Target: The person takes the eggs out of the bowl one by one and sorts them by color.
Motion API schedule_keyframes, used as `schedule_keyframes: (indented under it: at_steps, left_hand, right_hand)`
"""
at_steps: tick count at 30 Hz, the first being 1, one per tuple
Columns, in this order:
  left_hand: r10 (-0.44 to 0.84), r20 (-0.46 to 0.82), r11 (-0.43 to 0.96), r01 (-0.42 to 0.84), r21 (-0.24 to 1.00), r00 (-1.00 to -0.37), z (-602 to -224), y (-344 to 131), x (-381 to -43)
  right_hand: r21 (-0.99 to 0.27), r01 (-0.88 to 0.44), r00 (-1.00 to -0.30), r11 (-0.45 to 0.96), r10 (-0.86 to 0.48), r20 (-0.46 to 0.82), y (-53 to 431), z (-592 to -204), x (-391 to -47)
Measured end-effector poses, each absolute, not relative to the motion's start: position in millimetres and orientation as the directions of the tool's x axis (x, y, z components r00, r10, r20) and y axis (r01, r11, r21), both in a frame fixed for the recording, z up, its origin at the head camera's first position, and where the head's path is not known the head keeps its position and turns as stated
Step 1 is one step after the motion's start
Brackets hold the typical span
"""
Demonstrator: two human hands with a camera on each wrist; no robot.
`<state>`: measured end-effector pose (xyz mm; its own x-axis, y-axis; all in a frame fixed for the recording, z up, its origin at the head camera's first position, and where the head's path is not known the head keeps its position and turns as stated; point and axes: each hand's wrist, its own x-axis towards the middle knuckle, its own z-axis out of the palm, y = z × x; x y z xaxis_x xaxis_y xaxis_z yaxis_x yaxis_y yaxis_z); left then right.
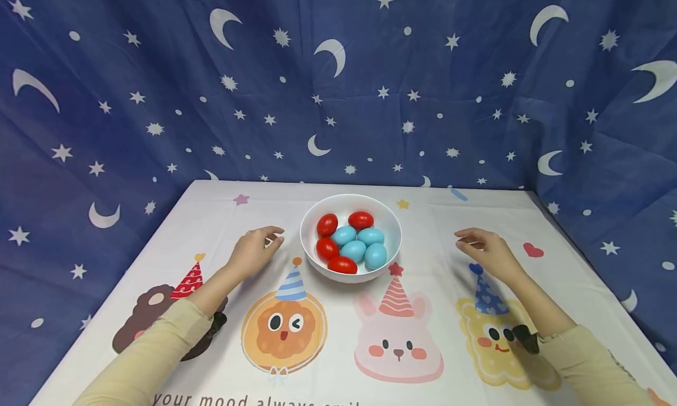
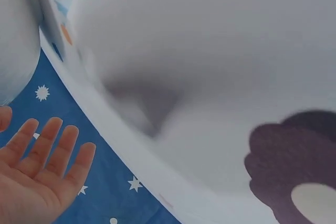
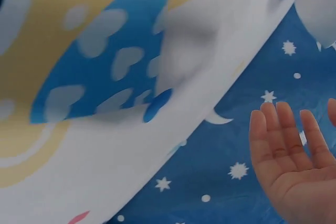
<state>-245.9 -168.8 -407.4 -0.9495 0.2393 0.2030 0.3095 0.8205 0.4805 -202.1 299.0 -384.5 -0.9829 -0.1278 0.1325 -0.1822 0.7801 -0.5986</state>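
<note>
A white bowl (image 1: pixel 351 201) stands in the middle of the table with several red eggs (image 1: pixel 342 265) and several light blue eggs (image 1: pixel 353 251) inside. My left hand (image 1: pixel 254 250) hovers over the tabletop left of the bowl, apart from it, fingers relaxed and holding nothing. In the left wrist view, that palm and its loosely spread fingers (image 2: pixel 37 153) show bare. My right hand (image 1: pixel 489 253) hovers farther off on the bowl's right side, also with nothing in it. The right wrist view shows its fingers (image 3: pixel 286 121) loosely extended. Part of the bowl (image 3: pixel 317 3) appears at that view's upper right.
A white tablecloth (image 1: pixel 433 218) printed with cartoon animals and party hats covers the table. Behind it and along both sides hangs a dark blue curtain (image 1: pixel 370 147) with moons and stars. A dark wrist device (image 1: pixel 526 339) sits at the right cuff.
</note>
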Motion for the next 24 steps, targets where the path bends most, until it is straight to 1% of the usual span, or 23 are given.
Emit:
schedule_keyframes:
  at_steps: [7, 16, 18, 22, 24]
  left_hand:
    - [0.208, 0.159, 0.753, 0.262, 0.604, -0.965, -406, -163, -250]
    - [0.159, 0.113, 0.671, 0.191, 0.716, -0.981, -403, -156, -256]
    - [0.152, 0.083, 0.635, 0.162, 0.755, -0.985, -400, -154, -259]
    - [0.151, -0.03, 0.543, 0.057, 0.838, -0.988, -391, -148, -263]
    - [0.147, -0.077, 0.514, 0.01, 0.858, -0.986, -387, -145, -266]
  right_hand:
    - [-0.678, -0.186, -0.983, 0.712, -0.134, 0.129, 284, -378, -201]
    - [-0.674, -0.276, -0.961, 0.686, -0.195, 0.195, 257, -368, -197]
    - [-0.681, -0.3, -0.954, 0.668, -0.216, 0.208, 251, -366, -196]
    - [-0.687, -0.334, -0.942, 0.645, -0.25, 0.223, 239, -362, -195]
    - [-0.687, -0.342, -0.939, 0.641, -0.262, 0.223, 232, -359, -195]
